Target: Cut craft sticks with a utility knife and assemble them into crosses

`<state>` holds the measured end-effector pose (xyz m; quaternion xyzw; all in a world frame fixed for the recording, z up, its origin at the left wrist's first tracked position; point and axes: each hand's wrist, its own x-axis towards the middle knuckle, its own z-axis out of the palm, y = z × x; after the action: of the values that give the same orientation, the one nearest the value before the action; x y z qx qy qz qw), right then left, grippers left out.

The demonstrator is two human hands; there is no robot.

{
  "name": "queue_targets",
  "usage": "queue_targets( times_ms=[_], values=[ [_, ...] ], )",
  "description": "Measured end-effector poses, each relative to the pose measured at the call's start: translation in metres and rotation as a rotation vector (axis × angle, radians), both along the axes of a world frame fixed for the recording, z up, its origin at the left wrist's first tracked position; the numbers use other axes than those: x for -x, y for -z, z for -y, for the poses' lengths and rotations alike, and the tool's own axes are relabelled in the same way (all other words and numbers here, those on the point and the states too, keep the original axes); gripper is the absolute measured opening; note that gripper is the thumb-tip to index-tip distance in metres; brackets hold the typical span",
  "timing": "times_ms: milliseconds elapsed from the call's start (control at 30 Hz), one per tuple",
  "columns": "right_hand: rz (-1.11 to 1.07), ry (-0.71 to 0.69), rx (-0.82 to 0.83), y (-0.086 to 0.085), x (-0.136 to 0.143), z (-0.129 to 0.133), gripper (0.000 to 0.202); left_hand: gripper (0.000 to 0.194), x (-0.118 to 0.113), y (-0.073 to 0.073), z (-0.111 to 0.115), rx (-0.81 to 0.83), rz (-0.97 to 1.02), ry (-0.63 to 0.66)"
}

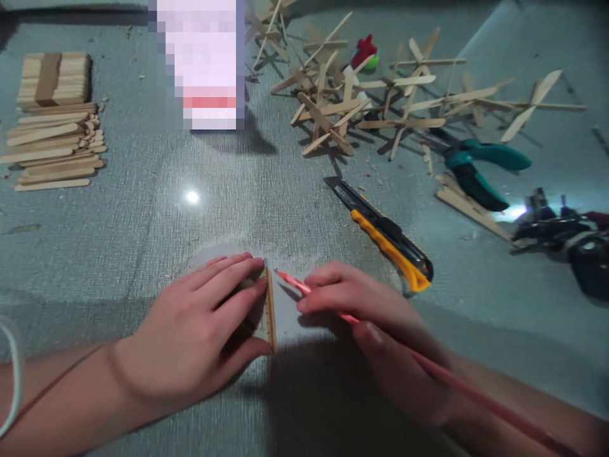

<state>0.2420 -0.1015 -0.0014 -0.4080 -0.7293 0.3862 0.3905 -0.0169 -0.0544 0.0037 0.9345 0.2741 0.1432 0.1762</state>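
Observation:
My left hand (204,317) presses down on a short clear ruler with tick marks (268,311), its fingertips and thumb along the ruler's edge. Most of that ruler is hidden under the palm. A wooden craft stick (273,330) lies right along the ruler's marked edge. In my right hand (361,304) is a slim red pencil (295,283), closed in the fingers, its tip just to the right of the stick's upper end. A yellow-and-black utility knife (385,231) lies beyond my right hand.
A banded bundle of craft sticks (71,79) and a loose pile (57,149) are at the far left. Several star-shaped stick assemblies (328,120) spread across the back. Green-handled pliers (480,171) and dark tools (566,235) lie right. A blurred-out box (204,57) stands behind.

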Motion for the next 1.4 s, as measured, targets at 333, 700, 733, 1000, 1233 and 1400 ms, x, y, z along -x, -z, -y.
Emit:
queue_targets(
  times_ms=[333,700,733,1000,1233,1400],
  values=[
    [-0.026,0.126,-0.014,0.0,0.01,0.0,0.021,0.045,0.0,-0.001,-0.001,0.009,0.009,0.023],
    [0.103,0.185,-0.1,-0.001,0.015,-0.001,0.028,0.043,-0.001,0.0,0.0,0.008,0.016,0.014],
    [0.108,0.189,-0.1,-0.001,0.016,-0.001,0.028,0.043,-0.001,0.0,0.0,0.007,0.018,0.013],
    [0.126,0.199,-0.102,0.004,0.014,0.001,0.028,0.043,0.0,0.001,0.0,0.006,0.008,0.015],
    [0.141,0.198,-0.108,0.004,0.016,0.0,0.028,0.044,0.0,0.001,0.001,0.003,0.006,0.011],
    [0.143,0.207,-0.115,0.006,0.016,0.0,0.028,0.045,0.0,0.001,0.0,0.007,0.002,0.008]
  ],
)
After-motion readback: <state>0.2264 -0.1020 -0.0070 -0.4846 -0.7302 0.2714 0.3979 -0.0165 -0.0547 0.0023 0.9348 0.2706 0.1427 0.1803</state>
